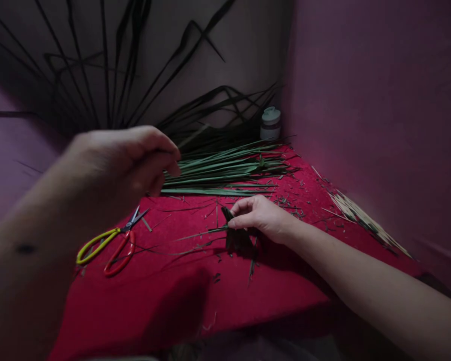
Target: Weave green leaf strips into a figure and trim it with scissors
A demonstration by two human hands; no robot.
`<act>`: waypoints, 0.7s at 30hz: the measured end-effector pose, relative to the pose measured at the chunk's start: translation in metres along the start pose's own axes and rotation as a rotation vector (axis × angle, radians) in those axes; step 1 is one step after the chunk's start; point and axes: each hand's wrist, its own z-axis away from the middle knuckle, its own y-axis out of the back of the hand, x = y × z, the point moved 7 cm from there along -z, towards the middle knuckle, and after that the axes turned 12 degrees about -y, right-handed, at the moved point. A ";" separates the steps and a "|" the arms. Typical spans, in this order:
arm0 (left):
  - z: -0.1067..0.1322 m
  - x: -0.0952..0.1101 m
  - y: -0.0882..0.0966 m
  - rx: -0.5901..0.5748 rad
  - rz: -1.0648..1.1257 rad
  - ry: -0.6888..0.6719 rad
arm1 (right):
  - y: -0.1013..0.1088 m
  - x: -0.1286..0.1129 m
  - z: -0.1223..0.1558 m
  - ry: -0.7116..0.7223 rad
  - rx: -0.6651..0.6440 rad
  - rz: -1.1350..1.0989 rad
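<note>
Red cloth [173,311], right hand [261,216] pinching folded leaf piece [230,216], jar [270,123] label unreadable

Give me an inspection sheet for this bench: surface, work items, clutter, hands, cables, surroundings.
Surface: red cloth covering the work area, strewn with leaf scraps.
Work items: small folded leaf piece pinched on the cloth by the right hand; pile of long green leaf strips lying flat behind it.
Clutter: scissors with one yellow and one red handle, blades shut, lying left of centre; pale stick bundle at the right edge; thin trimmings around the hand.
Hands: left hand raised above the cloth, blurred, fingers curled; whether it holds anything cannot be told.
Cables: nothing seen.
Surroundings: small white-lidded jar in the back corner; purple wall right; long dark leaves against the back wall.
</note>
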 end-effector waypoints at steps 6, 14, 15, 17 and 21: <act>0.016 0.006 -0.076 -0.366 0.106 -0.071 | 0.001 -0.002 0.002 -0.043 0.038 0.040; 0.026 0.005 -0.136 -0.604 0.177 -0.004 | 0.001 0.000 -0.002 -0.006 0.025 0.041; 0.028 0.005 -0.140 -0.597 0.215 0.001 | 0.002 0.001 -0.003 -0.014 0.024 0.029; 0.030 0.004 -0.145 -0.576 0.305 0.007 | 0.004 0.002 -0.004 -0.032 0.034 0.006; 0.031 -0.002 -0.148 -0.531 0.437 0.016 | 0.007 0.004 -0.006 -0.046 0.039 -0.023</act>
